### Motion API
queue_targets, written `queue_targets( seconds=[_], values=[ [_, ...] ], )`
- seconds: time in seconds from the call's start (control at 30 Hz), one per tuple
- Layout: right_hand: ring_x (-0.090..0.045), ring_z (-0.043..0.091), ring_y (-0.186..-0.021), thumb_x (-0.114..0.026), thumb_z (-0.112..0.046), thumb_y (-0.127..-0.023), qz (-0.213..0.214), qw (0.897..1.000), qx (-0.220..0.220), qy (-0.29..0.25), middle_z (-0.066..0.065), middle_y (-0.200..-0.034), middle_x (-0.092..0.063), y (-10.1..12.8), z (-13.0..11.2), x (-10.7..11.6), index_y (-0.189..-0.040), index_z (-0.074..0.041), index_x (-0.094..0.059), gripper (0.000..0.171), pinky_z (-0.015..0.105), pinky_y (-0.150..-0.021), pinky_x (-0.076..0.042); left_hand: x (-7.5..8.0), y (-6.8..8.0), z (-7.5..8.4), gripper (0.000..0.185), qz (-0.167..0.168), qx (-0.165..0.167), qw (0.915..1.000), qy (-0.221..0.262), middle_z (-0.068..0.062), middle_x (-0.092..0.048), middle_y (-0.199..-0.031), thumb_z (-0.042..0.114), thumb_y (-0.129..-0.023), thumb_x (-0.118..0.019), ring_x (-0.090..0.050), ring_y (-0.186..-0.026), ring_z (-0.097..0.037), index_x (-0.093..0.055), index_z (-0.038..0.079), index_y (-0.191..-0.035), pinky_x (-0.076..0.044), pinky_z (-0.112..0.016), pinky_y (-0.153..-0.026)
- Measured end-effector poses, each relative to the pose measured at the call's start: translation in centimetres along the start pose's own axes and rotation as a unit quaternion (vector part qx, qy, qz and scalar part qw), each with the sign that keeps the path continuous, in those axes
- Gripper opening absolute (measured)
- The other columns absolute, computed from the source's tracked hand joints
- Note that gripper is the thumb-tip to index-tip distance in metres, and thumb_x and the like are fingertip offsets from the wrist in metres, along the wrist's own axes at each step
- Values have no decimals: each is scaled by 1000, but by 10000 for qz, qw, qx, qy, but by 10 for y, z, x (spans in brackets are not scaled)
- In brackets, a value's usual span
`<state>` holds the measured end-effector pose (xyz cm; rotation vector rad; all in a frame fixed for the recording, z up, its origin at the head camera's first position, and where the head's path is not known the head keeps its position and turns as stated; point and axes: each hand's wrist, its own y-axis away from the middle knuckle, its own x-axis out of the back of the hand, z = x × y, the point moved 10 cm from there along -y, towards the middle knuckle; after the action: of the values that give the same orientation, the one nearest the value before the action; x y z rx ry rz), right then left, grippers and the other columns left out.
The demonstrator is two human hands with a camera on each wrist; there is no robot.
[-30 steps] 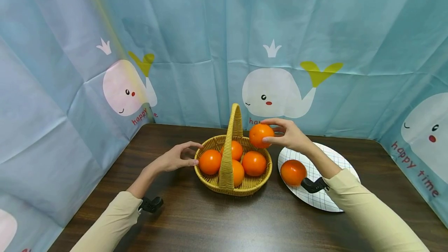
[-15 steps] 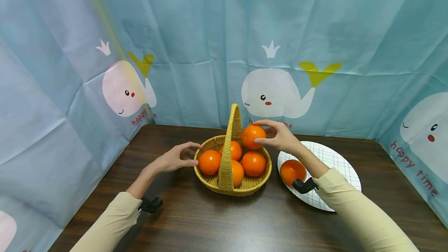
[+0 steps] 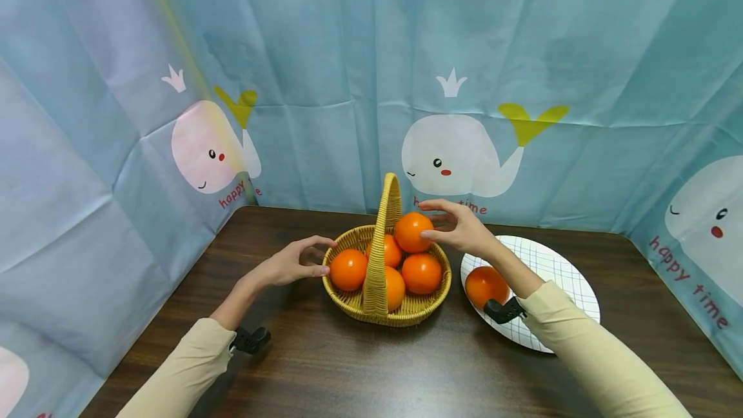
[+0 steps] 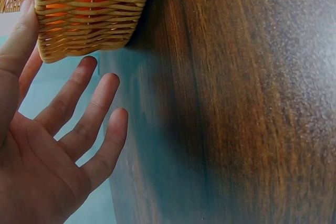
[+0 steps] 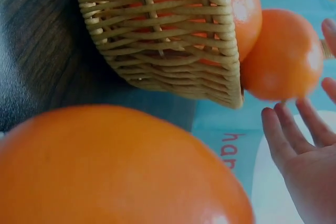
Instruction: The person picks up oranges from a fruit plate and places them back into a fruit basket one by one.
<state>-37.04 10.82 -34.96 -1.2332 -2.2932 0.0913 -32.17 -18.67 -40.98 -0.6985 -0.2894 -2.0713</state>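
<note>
While the round orange fruit [image 3: 413, 232] is set atop the woven wicker basket [image 3: 413, 307] (steadied by the left hand [image 3: 288, 264], fingers relaxed), the right hand [image 3: 460, 229], fingertips loosely touching, must be withdrawn gently.

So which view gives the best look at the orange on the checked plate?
The head view: the orange on the plate shows nearly whole on the checked plate, right of the basket, with only the right forearm crossing its edge. The right wrist view shows it as a blurred close-up. The left wrist view does not show it.
</note>
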Motion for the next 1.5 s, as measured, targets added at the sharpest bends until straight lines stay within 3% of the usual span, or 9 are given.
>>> queue_targets(
  seconds=[0.13,0.37,0.57,0.97,1.13,1.33,1.5],
  values=[
    [-57,36,-125,-78,-11,-92,98,9999,-61,-19,10,-141,-57,6,-1,9,-139,-7,-59,50,50,-100,-48,-1,0,-1,54,-14,64,10000,10,-17,-48,-147,18,-97,-73,-54,-123,-39,-51,6,-145,-54,-44,-93],
    [-61,40,-119,-77,-11,-93,216,9996,-151,78,14,-130,-62,20,2,31,-130,-5,-65,39,39,-88,-56,-1,-1,-4,54,-24,77,10000,18,-16,-46,-148,19,-97,-73,-54,-125,-39,-51,8,-145,-53,-44,-94],
    [-61,44,-117,-75,-12,-95,315,9987,-215,327,15,-127,-64,34,7,48,-128,-5,-66,35,35,-87,-57,-1,-2,-5,54,-9,103,9999,18,-16,-47,-148,19,-97,-74,-53,-125,-39,-52,8,-145,-53,-44,-95],
    [-65,36,-114,-76,-13,-94,425,9957,-527,626,13,-124,-65,68,17,73,-127,-5,-66,35,33,-85,-57,-2,0,-3,55,-11,142,9998,139,-17,-46,-148,20,-96,-74,-53,-125,-39,-51,7,-145,-53,-43,-94],
    [-65,32,-112,-75,-13,-95,372,9944,-658,740,12,-124,-66,85,25,78,-129,-3,-64,37,31,-85,-56,-1,0,0,55,-5,111,9999,104,-17,-47,-148,20,-97,-73,-54,-125,-40,-51,7,-145,-54,-44,-94],
    [-54,49,-122,-75,-12,-95,159,9943,-768,719,16,-138,-57,103,32,79,-139,-3,-55,49,28,-90,-54,-2,0,-3,55,-29,112,9999,126,-17,-46,-148,19,-97,-73,-53,-125,-39,-51,7,-146,-54,-43,-93],
    [-40,56,-132,-75,-8,-93,-196,9951,-739,623,21,-153,-40,115,35,74,-151,2,-39,69,47,-98,-49,-1,0,-4,54,-22,90,9999,108,-17,-46,-148,20,-97,-73,-54,-124,-39,-51,7,-145,-54,-42,-92]
  ],
)
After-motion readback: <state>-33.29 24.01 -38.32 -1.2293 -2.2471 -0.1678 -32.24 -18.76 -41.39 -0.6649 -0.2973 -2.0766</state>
